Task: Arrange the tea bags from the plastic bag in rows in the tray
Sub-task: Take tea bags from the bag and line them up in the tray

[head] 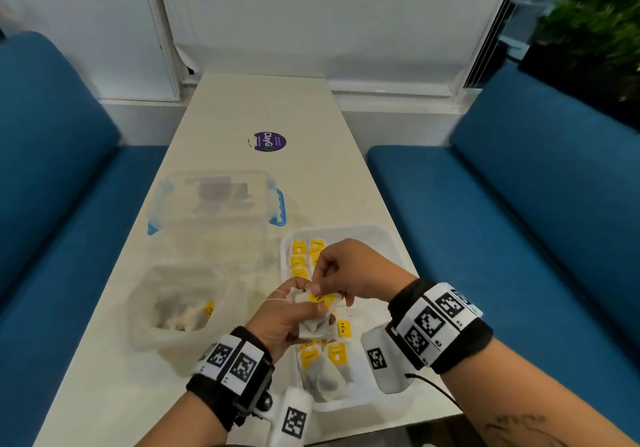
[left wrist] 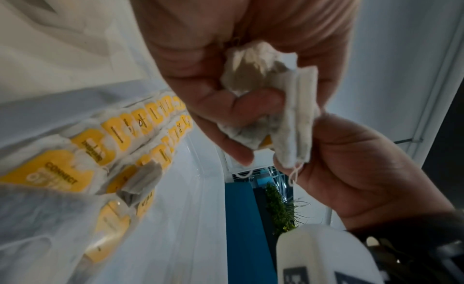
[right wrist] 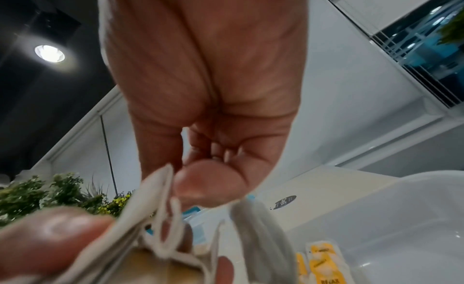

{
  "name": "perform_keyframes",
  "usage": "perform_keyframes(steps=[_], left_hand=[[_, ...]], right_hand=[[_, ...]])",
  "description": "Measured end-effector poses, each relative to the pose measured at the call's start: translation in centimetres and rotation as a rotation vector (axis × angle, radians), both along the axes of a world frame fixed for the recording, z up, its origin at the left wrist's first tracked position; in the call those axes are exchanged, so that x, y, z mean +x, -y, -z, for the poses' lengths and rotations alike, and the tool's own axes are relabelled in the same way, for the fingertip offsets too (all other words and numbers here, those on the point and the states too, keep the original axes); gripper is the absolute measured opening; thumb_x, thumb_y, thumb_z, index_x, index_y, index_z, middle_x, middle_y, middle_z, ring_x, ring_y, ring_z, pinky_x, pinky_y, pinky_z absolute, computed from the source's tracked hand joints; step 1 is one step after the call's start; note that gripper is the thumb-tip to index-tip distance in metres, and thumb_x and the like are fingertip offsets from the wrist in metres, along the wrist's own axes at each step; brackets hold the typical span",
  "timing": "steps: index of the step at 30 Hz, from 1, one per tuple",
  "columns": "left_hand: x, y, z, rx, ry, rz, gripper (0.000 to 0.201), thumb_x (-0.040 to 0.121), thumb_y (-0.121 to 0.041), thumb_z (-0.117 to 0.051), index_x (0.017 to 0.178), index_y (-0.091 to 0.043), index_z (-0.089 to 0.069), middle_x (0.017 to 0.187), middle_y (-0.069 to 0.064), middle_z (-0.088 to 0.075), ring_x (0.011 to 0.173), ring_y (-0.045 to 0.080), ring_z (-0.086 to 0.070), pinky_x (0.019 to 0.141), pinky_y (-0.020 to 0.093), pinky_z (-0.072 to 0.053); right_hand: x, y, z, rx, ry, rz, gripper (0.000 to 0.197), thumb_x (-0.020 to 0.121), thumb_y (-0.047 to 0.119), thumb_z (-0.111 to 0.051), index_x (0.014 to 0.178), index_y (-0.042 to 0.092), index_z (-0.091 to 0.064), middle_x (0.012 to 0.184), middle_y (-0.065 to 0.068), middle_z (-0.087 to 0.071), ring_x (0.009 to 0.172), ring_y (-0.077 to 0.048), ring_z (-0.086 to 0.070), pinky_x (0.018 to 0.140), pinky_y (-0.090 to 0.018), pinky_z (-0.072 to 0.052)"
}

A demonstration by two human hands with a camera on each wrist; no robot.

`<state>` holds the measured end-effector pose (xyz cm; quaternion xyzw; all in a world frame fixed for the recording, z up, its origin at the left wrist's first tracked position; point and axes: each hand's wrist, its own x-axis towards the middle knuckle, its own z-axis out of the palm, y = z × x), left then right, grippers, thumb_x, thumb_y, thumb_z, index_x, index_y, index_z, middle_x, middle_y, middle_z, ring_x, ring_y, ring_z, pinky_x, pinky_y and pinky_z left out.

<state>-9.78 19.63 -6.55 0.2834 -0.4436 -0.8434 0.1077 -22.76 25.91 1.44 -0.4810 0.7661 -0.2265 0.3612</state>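
From the head cam, we're mid-sort: our left hand (head: 277, 318) grips a small bunch of tea bags (head: 313, 315) over the tray (head: 388, 238), and our right hand (head: 349, 273) pinches at one on top. Next we probably need to tease a single bag free of the strings and lay it in line. The tray holds two partial rows; the plastic bag (head: 176, 311) on the tabletop (head: 242, 107) has a few left.

Left wrist: fingers (left wrist: 241, 113) curled round crumpled bags, rows of yellow tags (left wrist: 120, 133) beside.

Right wrist: thumb (right wrist: 206, 181) tip closed down above a blurry bag edge and string.
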Motion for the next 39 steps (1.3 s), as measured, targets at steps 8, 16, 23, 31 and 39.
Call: perform_keyframes(steps=[8, 16, 23, 31, 39], left_hand=[[1.0, 0.9, -0.2, -0.030, 0.012, -0.083, 0.031, 0.053, -0.001, -0.057, 0.080, -0.015, -0.049, 0.069, 0.008, -0.065, 0.060, 0.025, -0.069, 0.050, 0.025, -0.050], [1.7, 1.5, -0.3, -0.058, 0.026, -0.132, 0.025, 0.065, 0.005, -0.058, 0.079, -0.015, -0.050, 0.073, 0.011, -0.063, 0.060, 0.024, -0.068, 0.044, 0.023, -0.048], [2.2, 1.5, 0.2, -0.060, 0.049, -0.147, 0.026, 0.058, 0.001, -0.059, 0.077, -0.015, -0.051, 0.069, 0.008, -0.063, 0.060, 0.023, -0.069, 0.046, 0.023, -0.048], [1.3, 1.2, 0.7, -0.074, 0.087, -0.174, 0.027, 0.063, -0.006, -0.063, 0.084, -0.019, -0.052, 0.074, 0.008, -0.061, 0.058, 0.018, -0.067, 0.059, 0.024, -0.047], [0.4, 0.3, 0.1, -0.109, 0.000, -0.131, 0.041, 0.056, -0.014, -0.073, 0.093, -0.018, -0.056, 0.064, -0.003, -0.068, 0.070, 0.020, -0.064, 0.060, 0.028, -0.051]], right_hand=[[-2.9, 0.1, 1.2, -0.142, -0.094, 0.329, 0.008, 0.088, 0.016, -0.061, 0.080, 0.014, -0.059, 0.068, 0.005, -0.055, 0.053, -0.007, -0.048, 0.035, -0.010, -0.034], [-3.3, -0.2, 7.3, 0.569, -0.560, -0.225, 0.049, 0.078, 0.015, -0.073, 0.122, 0.011, -0.055, 0.126, -0.007, -0.056, 0.116, -0.026, -0.055, 0.092, -0.036, -0.047], [-3.7, 0.3, 7.5, 0.727, -0.554, -0.237, 0.018, 0.088, 0.012, -0.062, 0.097, -0.003, -0.063, 0.102, -0.021, -0.064, 0.092, -0.029, -0.063, 0.085, -0.035, -0.048], [-3.3, 0.3, 0.2, 0.206, 0.082, 0.017, 0.008, 0.080, 0.015, -0.069, 0.074, 0.016, -0.065, 0.065, 0.003, -0.059, 0.061, -0.009, -0.053, 0.050, -0.021, -0.043], [-0.5, 0.5, 0.5, 0.071, 0.029, 0.088, 0.020, 0.083, 0.017, -0.067, 0.066, 0.014, -0.057, 0.056, 0.002, -0.053, 0.031, 0.000, -0.043, 0.039, -0.017, -0.037]])
